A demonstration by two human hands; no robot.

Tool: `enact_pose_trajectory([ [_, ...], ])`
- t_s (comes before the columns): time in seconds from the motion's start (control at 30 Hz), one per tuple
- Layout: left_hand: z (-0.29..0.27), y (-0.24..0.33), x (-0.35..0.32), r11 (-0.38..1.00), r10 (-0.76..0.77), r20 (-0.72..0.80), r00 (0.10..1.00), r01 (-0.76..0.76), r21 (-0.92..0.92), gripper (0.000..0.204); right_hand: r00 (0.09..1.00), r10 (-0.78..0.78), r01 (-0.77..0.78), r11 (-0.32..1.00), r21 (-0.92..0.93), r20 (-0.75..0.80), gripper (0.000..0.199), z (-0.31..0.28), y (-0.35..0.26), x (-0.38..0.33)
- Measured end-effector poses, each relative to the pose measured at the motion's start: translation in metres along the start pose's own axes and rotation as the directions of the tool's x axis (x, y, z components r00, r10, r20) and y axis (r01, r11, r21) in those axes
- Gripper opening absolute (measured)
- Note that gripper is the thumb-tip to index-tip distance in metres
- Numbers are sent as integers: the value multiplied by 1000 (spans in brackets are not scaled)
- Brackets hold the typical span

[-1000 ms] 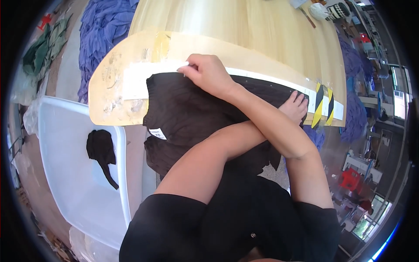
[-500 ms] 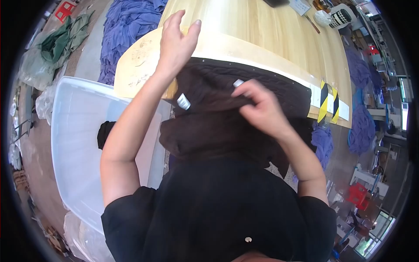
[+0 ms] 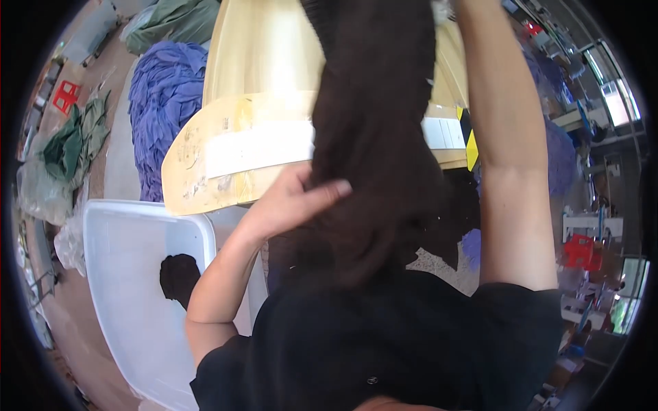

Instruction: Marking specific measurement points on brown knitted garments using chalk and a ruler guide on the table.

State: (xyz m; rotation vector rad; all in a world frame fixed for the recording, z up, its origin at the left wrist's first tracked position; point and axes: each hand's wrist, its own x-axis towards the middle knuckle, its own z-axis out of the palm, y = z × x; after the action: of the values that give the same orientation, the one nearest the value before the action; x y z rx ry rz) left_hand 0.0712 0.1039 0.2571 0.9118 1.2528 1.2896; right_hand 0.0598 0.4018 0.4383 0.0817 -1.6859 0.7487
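A dark brown garment [image 3: 373, 130] hangs stretched upward in front of me, from the top edge of the view down to my chest. My left hand [image 3: 291, 202] is at its left side, with the thumb over the front of the cloth and the fingers going behind it. That hand seems closed on the garment, though the fingertips are hidden. My right arm is raised along the right side of the cloth, and its hand lies beyond the top edge. The garment covers part of the wooden table [image 3: 267, 48] and of the pale rounded board [image 3: 188, 161] at its near edge.
A translucent plastic bin [image 3: 113, 301] stands at my left, with a black cloth [image 3: 179, 277] in it. Purple fabric [image 3: 164, 103] is heaped beside the table. Yellow-black tape [image 3: 471, 147] marks the board's right end. A red stool [image 3: 581, 253] stands far right.
The garment has risen from the board toward the top of the view. My right arm has swung up and out. My left hand has come down from the board to the cloth's left side.
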Motion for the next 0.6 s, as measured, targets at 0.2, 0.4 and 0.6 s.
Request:
enact_pose_trajectory([
  [0.2,-38,-43,34,830,-235,-282,930,41,-556,25,614,523,-291,846,-447,591,25,18,14,-129],
  [0.4,-31,-28,48,770,-272,-232,934,67,-635,14,455,487,-366,865,-343,745,23,-41,-58,-234],
  [0.6,-12,-43,49,966,4,-223,975,-62,-253,47,656,392,-353,915,-197,645,68,-28,-83,-285],
])
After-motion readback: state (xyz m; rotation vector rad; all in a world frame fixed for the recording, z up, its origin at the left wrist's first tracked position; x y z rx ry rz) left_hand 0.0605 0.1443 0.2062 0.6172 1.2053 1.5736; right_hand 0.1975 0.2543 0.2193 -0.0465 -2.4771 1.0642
